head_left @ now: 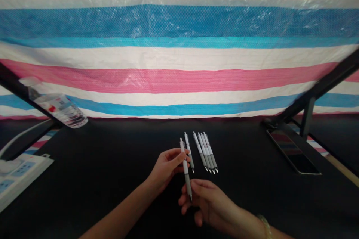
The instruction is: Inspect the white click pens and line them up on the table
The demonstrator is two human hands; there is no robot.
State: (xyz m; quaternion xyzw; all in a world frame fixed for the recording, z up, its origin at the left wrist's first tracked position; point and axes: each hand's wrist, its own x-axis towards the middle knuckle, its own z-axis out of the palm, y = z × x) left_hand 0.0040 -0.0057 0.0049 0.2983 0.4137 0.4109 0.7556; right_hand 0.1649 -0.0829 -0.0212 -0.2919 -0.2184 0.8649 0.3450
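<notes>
A white ballpoint pen with a grey grip (186,170) slants over the near middle of the table, tip toward me. The fingers and thumb of my left hand (169,164) are closed on its upper barrel. My right hand (207,198) is at the grey grip near the tip, thumb on one side and fingers behind it. Just beyond my left fingertips lies a matching pen (188,145) on the table. To its right several more of these pens (206,153) lie side by side, tips toward me.
The black table (117,142) meets a striped plastic sheet (179,82) behind. At the left are a clear bottle (63,108) and a white power strip (25,173). A phone (293,153) lies at the right, by a black slanted bar (316,82).
</notes>
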